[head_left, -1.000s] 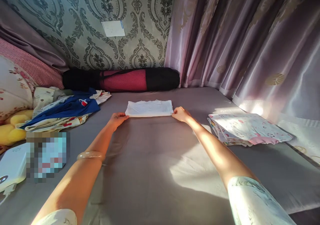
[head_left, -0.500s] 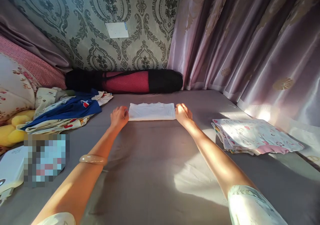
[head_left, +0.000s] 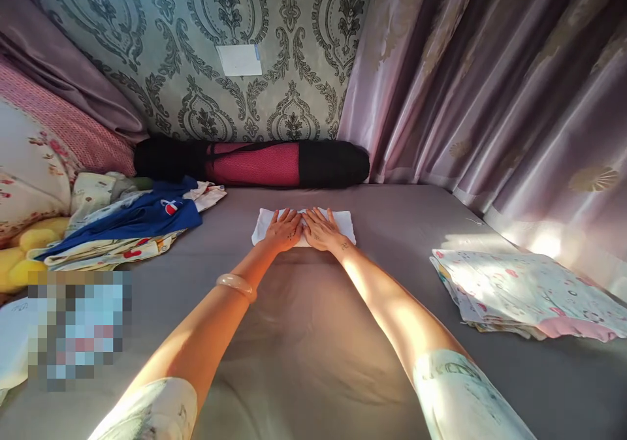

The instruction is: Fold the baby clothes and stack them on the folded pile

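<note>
A folded white cloth lies on the grey sheet, in front of the long rolled bag. My left hand rests flat on its middle, palm down with the fingers spread. Right beside it, my right hand presses flat on the same cloth, its fingers also apart. The two hands nearly touch and cover the cloth's centre; its left and right ends show on either side.
A black and red rolled bag lies along the wall. Crumpled clothes and a yellow plush thing are at the left. Folded patterned cloths are stacked at the right, near the curtain.
Both hands have moved inward from the ends of the white cloth to its middle, and their fingers have opened flat. The view has shifted slightly.
</note>
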A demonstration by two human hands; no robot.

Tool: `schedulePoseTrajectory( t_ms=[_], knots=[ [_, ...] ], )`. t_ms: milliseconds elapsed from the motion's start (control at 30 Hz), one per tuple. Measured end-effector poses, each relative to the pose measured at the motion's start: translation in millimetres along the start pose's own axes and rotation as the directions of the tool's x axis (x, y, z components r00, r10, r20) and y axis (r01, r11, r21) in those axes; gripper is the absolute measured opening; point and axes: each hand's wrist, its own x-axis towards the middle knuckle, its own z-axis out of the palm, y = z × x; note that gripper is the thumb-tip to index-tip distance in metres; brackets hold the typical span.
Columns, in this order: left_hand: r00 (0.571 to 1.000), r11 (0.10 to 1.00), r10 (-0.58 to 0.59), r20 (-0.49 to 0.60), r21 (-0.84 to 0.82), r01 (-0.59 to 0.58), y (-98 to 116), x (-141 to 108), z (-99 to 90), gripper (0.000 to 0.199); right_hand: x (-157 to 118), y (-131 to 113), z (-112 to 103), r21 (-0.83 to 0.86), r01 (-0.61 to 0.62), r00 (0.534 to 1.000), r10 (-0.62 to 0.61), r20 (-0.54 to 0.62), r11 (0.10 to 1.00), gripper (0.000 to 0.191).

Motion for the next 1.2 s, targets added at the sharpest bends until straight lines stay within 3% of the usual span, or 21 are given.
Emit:
schedulePoseTrajectory(
  t_ms=[433,667,900,1200],
  knots=[
    [0.995,0.995,-0.068,0.069,-0.066,0.072,-7.3,0.8,7.8,0.058,-6.1,3.0,8.8,0.077,-0.037,0.997,0.042,-0.065,0.996,0.053],
    [0.991,0.991,-0.125,0.039,-0.049,0.127,-4.1,-0.9,9.3,0.061,-2.3,0.3,16.3,0.083,-0.172,0.978,0.18,-0.105,0.982,0.054],
    [0.979,0.98,-0.2,-0.047,-0.004,0.2,-4.1,-2.0,17.0,0.069,-1.4,0.8,21.4,0.084,-0.284,0.942,0.295,-0.16,0.955,0.062],
    [0.964,0.984,-0.161,-0.21,0.047,0.174,4.9,-10.8,3.3,0.058,-4.0,-3.4,6.7,0.119,-0.189,0.958,0.209,-0.195,0.975,0.052]
  ],
)
